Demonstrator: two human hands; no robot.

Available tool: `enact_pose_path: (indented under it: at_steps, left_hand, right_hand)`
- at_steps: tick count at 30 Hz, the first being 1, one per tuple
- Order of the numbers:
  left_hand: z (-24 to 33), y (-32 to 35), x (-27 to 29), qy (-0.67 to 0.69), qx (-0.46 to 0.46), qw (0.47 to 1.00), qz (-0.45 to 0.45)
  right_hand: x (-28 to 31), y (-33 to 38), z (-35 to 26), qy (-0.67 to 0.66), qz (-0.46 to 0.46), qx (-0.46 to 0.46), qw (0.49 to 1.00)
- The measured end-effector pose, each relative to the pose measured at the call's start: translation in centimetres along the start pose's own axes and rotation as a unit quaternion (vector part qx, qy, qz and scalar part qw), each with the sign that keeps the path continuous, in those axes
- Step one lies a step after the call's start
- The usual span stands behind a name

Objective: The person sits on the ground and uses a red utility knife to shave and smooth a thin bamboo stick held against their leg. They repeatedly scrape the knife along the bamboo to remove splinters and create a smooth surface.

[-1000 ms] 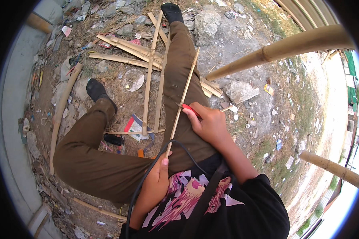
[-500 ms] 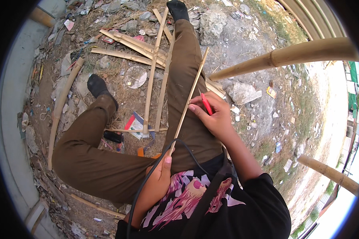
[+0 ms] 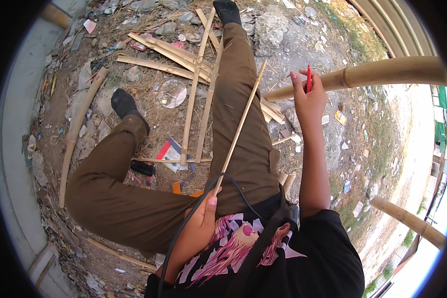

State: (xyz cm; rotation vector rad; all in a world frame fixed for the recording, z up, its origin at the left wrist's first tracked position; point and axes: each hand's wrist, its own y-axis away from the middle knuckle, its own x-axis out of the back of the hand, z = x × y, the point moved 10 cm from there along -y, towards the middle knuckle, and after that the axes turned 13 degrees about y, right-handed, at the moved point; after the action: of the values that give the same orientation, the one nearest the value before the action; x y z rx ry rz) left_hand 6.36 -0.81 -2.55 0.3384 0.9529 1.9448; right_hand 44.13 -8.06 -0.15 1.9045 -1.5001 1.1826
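My left hand point(image 3: 203, 214) is closed round the lower end of a thin bamboo strip point(image 3: 241, 124), close to my belly. The strip slants up along my outstretched right thigh, its far end beside my knee. Raised to the right, my right hand point(image 3: 311, 98) is closed on a slim red cutter knife point(image 3: 309, 78), apart from the strip. The fingers hide most of the knife, and its blade is hard to make out. A black cable point(image 3: 176, 226) loops over the strip just above my left hand.
Split bamboo slats point(image 3: 191, 99) lie crossed between my legs. A thick bamboo pole point(image 3: 367, 74) juts in from the right, a shorter one point(image 3: 409, 218) below it. Another pole point(image 3: 84, 129) lies left, near the wall point(image 3: 20, 129). Rubble and litter cover the ground; a black object point(image 3: 142, 167) lies by my left leg.
My right hand has left the strip and moved up and right with the red cutter knife. My left hand keeps its hold on the strip's lower end.
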Motion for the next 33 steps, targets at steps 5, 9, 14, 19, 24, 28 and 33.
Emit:
enact_pose_path:
  at_steps: [5,9,14,19,24,28,33]
  left_hand:
    - [-1.1,-0.7,0.1,0.002,-0.029,1.000,-0.009]
    - [-0.8,-0.5,0.2,0.004,-0.036,0.999,-0.007]
    - [-0.6,-0.4,0.1,-0.004,-0.025,1.000,-0.001]
    - [-0.8,-0.3,0.1,-0.013,-0.018,1.000,0.007]
    - [-0.2,-0.1,-0.1,-0.006,-0.003,1.000,0.006]
    - [-1.0,-0.1,-0.1,-0.024,-0.045,0.999,0.007]
    - [-1.4,0.2,0.2,-0.032,-0.088,0.996,0.009]
  right_hand:
    - [-3.9,8.8,-3.5,-0.055,-0.287,0.140,0.946]
    - [-3.2,12.3,-6.2,0.103,-0.273,0.284,0.913]
    - [-2.9,12.7,-6.2,0.135,-0.264,0.325,0.898]
    - [-2.4,13.0,-6.5,0.103,-0.246,0.331,0.905]
    - [-2.4,13.5,-6.5,0.098,-0.205,0.293,0.929]
    - [-3.4,12.8,-3.6,0.103,-0.155,0.165,0.969]
    - [-4.5,11.4,-1.3,-0.008,-0.191,0.103,0.976]
